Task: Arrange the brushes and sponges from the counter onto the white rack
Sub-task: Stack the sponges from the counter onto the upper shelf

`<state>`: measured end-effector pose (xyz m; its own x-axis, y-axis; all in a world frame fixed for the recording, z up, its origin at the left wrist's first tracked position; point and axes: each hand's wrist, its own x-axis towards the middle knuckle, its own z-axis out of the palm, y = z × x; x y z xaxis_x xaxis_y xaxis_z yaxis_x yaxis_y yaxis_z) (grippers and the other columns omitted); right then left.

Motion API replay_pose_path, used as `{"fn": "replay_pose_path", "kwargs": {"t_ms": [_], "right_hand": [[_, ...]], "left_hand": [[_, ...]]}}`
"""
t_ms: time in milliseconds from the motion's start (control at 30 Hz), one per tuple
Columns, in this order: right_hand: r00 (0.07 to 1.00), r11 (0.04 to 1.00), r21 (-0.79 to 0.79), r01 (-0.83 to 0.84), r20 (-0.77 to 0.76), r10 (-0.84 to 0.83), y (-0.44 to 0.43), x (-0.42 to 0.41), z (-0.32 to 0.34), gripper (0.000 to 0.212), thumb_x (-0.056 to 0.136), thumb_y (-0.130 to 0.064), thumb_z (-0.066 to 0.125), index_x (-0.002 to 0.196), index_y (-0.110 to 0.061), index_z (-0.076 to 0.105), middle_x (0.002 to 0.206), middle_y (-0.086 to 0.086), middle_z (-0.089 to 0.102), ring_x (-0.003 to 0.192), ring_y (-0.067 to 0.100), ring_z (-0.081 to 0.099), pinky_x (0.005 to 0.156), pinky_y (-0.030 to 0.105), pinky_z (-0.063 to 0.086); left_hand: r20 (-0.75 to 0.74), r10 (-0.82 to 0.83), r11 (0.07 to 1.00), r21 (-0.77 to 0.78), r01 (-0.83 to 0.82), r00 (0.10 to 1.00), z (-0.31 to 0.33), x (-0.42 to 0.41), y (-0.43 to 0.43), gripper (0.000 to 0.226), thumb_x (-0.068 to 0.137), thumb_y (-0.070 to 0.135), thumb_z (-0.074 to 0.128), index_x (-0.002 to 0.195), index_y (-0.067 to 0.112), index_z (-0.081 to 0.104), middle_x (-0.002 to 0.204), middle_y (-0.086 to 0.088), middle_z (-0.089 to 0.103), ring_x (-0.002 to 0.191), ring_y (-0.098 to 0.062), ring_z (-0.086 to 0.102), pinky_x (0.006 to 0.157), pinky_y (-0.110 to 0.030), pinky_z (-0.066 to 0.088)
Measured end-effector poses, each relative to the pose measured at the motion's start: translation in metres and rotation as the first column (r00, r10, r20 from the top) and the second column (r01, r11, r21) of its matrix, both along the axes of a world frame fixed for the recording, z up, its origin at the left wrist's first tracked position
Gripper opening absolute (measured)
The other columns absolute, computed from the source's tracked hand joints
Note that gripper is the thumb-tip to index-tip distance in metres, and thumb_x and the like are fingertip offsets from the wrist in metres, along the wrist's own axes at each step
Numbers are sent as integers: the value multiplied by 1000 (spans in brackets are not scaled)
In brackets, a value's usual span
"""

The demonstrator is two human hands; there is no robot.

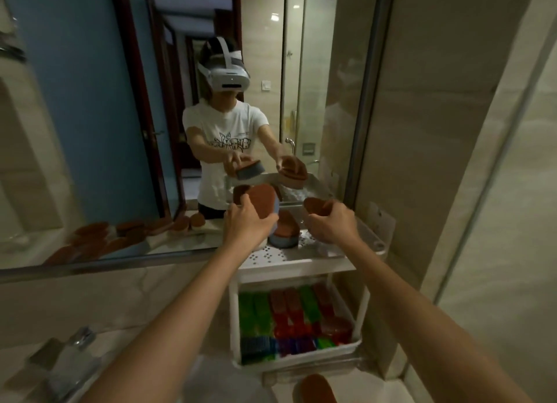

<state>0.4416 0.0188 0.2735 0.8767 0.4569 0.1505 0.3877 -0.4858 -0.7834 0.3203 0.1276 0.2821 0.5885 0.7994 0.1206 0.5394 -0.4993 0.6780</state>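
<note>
A white two-tier rack [301, 259] stands on the counter against the mirror. My left hand [245, 223] grips a brown-backed brush with grey bristles [265, 202], tilted on edge over the top shelf's left side. My right hand [330, 221] holds another brown brush [316, 206] above the shelf's right side. Between the two hands a third brown brush with grey bristles [286, 230] rests on the perforated top shelf. The lower shelf is filled with green, red, blue and purple sponges [289, 321]. One more brown brush [316, 389] lies on the counter in front of the rack.
A large mirror [120, 131] behind the rack reflects a person, both hands and several brown brushes. A chrome tap [75, 342] sits at the lower left. A glass shower partition [452, 161] closes off the right side next to the rack.
</note>
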Motion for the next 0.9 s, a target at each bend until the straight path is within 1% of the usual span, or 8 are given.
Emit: {"fn": "replay_pose_path", "kwargs": {"t_ms": [133, 233, 333, 400, 500, 600, 767, 900], "right_hand": [[993, 998, -8, -64, -104, 62, 21, 15, -13, 47, 83, -45, 62, 118, -15, 51, 109, 3, 64, 87, 16, 59, 69, 28, 48], [991, 994, -55, -97, -97, 91, 33, 21, -21, 42, 88, -34, 59, 124, -14, 47, 114, 6, 63, 97, 21, 61, 77, 32, 49], [993, 989, -104, -101, -65, 95, 41, 22, -26, 39, 90, -31, 55, 123, -11, 48, 117, 10, 61, 107, 26, 60, 88, 37, 49], [995, 986, -138, -98, -38, 94, 44, 23, -26, 36, 95, -34, 46, 117, -7, 54, 114, 14, 63, 106, 30, 60, 83, 35, 48], [991, 983, -132, -130, -38, 127, 39, 22, -19, 40, 101, -29, 31, 106, 0, 59, 100, 18, 64, 101, 33, 60, 71, 26, 34], [995, 995, 24, -95, -28, 96, 34, 21, -6, 36, 100, -36, 34, 98, -7, 56, 74, 1, 55, 84, 23, 54, 64, 27, 33], [984, 964, 229, -134, -81, 156, 29, 21, 14, 38, 90, -35, 56, 118, -9, 55, 90, 1, 62, 90, 20, 61, 86, 40, 52], [988, 963, 267, -50, -127, 86, 14, 35, 24, 43, 87, -15, 59, 129, -13, 47, 116, 12, 60, 93, 20, 58, 81, 34, 54]], "left_hand": [[3, 29, 999, -39, -29, 1000, -2, 12, 15, 68, 87, 44, 51, 141, 12, 25, 144, -18, 35, 132, -35, 36, 99, -41, 38], [33, 29, 998, -63, -27, 999, -3, 18, 21, 64, 88, 42, 52, 138, 11, 29, 142, -18, 36, 129, -35, 39, 96, -40, 39], [42, 18, 996, -88, -14, 999, -6, 18, 24, 77, 88, 41, 54, 147, 10, 15, 148, -19, 29, 134, -35, 35, 102, -41, 37], [42, 24, 995, -101, -20, 999, -8, 18, 25, 85, 88, 40, 55, 149, 9, 4, 151, -20, 24, 136, -35, 32, 105, -42, 35], [68, 17, 998, -68, -13, 998, -6, 19, 24, 82, 87, 40, 55, 147, 9, 9, 148, -19, 30, 133, -34, 36, 101, -40, 38], [95, -12, 1000, -10, 13, 995, -3, 25, 16, 76, 85, 41, 57, 144, 11, 17, 143, -15, 35, 128, -33, 40, 97, -39, 40], [126, -129, 991, 53, 123, 984, -4, 48, -3, 84, 78, 36, 68, 143, 15, 18, 144, -14, 31, 133, -31, 35, 106, -43, 37], [103, -405, 914, 74, 399, 908, -9, 59, -13, 100, 76, 28, 72, 148, 20, 4, 152, -9, 22, 139, -26, 29, 112, -39, 32]]}}
